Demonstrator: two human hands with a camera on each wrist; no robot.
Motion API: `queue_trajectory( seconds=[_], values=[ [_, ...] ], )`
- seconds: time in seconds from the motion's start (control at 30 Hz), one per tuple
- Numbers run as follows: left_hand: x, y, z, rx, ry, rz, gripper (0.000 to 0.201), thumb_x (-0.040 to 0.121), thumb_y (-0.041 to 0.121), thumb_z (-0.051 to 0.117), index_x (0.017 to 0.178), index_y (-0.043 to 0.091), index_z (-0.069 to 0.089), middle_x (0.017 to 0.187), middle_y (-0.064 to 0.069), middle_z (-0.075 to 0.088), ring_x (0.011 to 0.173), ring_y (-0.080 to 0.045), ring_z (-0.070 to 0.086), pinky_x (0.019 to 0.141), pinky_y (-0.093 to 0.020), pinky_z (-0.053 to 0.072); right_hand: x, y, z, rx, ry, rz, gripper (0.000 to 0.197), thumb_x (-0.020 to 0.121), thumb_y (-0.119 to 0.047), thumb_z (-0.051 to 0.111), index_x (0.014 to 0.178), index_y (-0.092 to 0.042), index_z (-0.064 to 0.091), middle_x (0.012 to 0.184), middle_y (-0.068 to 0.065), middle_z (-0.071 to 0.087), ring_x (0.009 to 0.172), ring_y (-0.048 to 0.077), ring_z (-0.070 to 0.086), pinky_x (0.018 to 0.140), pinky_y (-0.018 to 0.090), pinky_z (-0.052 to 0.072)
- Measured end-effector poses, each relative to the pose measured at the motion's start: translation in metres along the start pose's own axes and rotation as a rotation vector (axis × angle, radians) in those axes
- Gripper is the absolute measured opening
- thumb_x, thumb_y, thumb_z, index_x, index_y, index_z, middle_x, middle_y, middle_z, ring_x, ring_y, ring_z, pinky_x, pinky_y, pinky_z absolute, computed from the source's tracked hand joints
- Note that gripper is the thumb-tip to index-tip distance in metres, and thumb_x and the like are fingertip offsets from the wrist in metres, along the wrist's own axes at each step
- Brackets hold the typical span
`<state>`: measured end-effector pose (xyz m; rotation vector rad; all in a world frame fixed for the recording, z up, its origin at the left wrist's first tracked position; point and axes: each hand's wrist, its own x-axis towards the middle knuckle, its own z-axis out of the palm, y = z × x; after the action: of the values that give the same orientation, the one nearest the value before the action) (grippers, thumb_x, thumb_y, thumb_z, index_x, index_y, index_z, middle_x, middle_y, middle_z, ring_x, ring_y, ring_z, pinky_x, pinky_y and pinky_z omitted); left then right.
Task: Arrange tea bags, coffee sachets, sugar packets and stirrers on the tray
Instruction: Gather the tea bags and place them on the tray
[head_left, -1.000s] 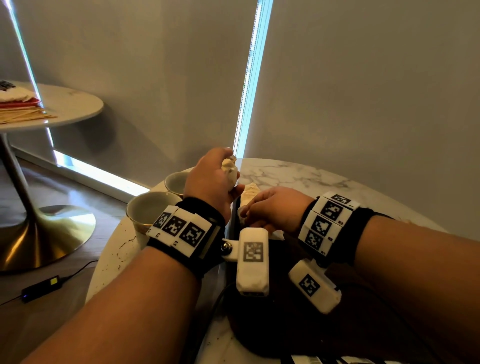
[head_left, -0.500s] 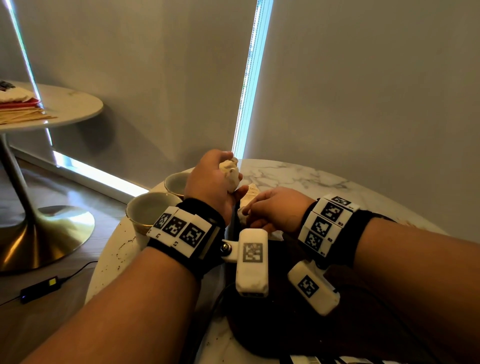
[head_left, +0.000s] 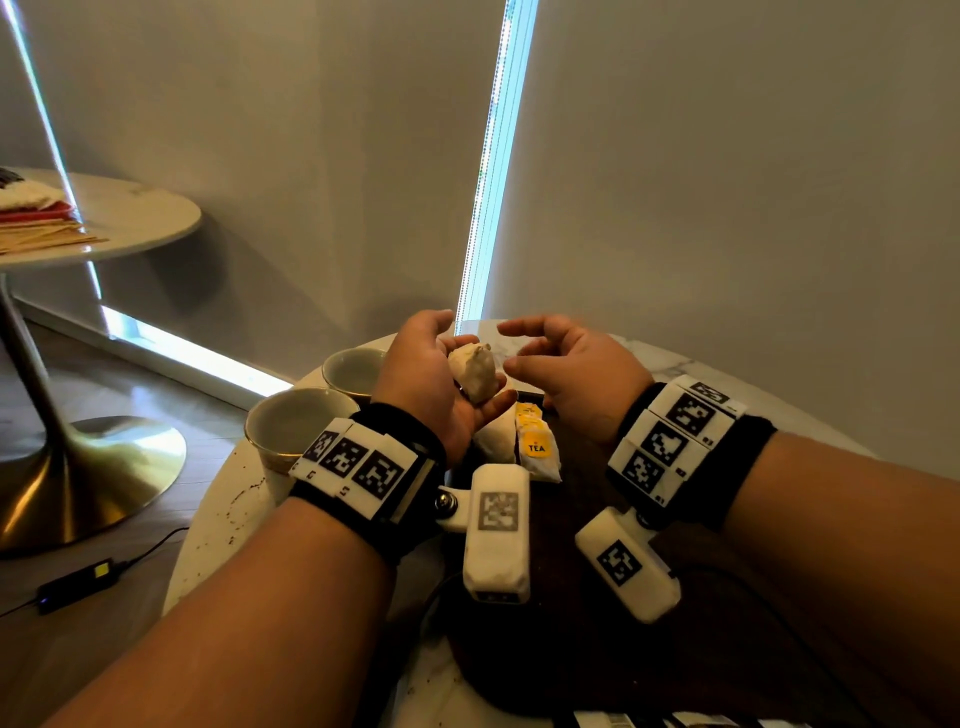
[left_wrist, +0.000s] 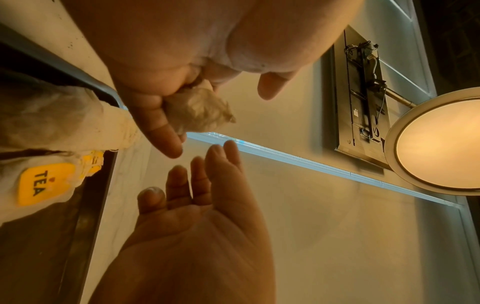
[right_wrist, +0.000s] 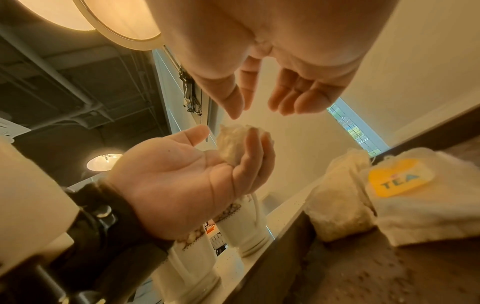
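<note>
Side table (head_left: 130, 218) stood at far left, carrying a stack of flat items whose kind could not be told. A black adapter with cable (head_left: 78, 579) lay on the floor near its base. On the round marble table (head_left: 208, 525), 2 cups (head_left: 296, 421) stood along the left edge, one nearer and one farther (head_left: 356, 369), both left of the dark tray (head_left: 597, 649).

Left hand (head_left: 431, 374) was raised over the tray's far left corner, palm turned toward the right. Its lower fingers (right_wrist: 255, 148) curled under a crumpled tea bag (head_left: 474, 370) and held it against the palm; thumb and index finger stood apart from it.

Below the 2 hands, 2 tea bags lay on the tray at its far end: a plain one (head_left: 496, 441) on the left, and just beside it on the right one bearing a yellow TEA tag (head_left: 537, 448). Whether the 2 touched could not be told.

Right hand (head_left: 576, 369) was raised opposite the left, near it but not touching. Its fingers (left_wrist: 197, 174) were loosely spread and it held nothing. It made no contact with the crumpled tea bag.

Wrist bands with printed markers (head_left: 670, 441) and white camera units (head_left: 497, 535) were worn on both forearms.
</note>
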<state>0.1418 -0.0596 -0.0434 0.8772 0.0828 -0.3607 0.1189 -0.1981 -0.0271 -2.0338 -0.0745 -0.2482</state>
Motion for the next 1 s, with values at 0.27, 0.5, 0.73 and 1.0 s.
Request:
queue_trajectory(
  seconds=[0.27,0.5,0.73,1.0],
  values=[
    [-0.002,-0.001,0.0,0.044,-0.088,-0.038,0.055,0.1,0.045,0.037,0.131,0.003,0.055,0.106,-0.017,0.069,0.081,-0.026,0.069,0.072,-0.038,0.056,0.001,0.008,0.007,0.015,-0.007,0.019,0.024,0.076,-0.018,0.081,0.092,-0.035,0.078,0.102,0.009,0.07,0.096,0.031,0.069,0.088,0.054,0.057],
    [0.0,-0.002,-0.001,0.132,-0.07,-0.059,0.043,0.099,0.044,0.043,0.126,0.013,0.058,0.12,-0.017,0.062,0.096,-0.032,0.065,0.071,-0.041,0.057,0.002,0.011,0.004,0.019,-0.021,0.018,0.017,0.08,-0.011,0.079,0.074,-0.026,0.073,0.079,0.001,0.074,0.084,0.024,0.071,0.088,0.05,0.058],
    [0.005,-0.004,-0.004,0.207,-0.011,0.013,0.044,0.084,0.031,0.069,0.125,0.014,0.065,0.117,-0.017,0.067,0.089,-0.027,0.069,0.064,-0.036,0.054,0.0,0.007,-0.011,0.058,0.043,-0.02,0.011,0.091,-0.011,0.066,0.085,-0.02,0.064,0.086,0.007,0.071,0.065,0.011,0.062,0.054,0.022,0.048],
    [0.005,-0.009,-0.004,0.35,-0.04,0.111,0.012,0.091,0.017,0.069,0.103,0.016,0.072,0.106,-0.012,0.071,0.097,-0.024,0.067,0.07,-0.033,0.049,0.008,0.007,-0.018,0.097,0.031,0.02,0.01,0.09,-0.011,0.068,0.092,-0.019,0.063,0.085,0.008,0.071,0.07,0.02,0.067,0.053,0.028,0.047]
  ],
)
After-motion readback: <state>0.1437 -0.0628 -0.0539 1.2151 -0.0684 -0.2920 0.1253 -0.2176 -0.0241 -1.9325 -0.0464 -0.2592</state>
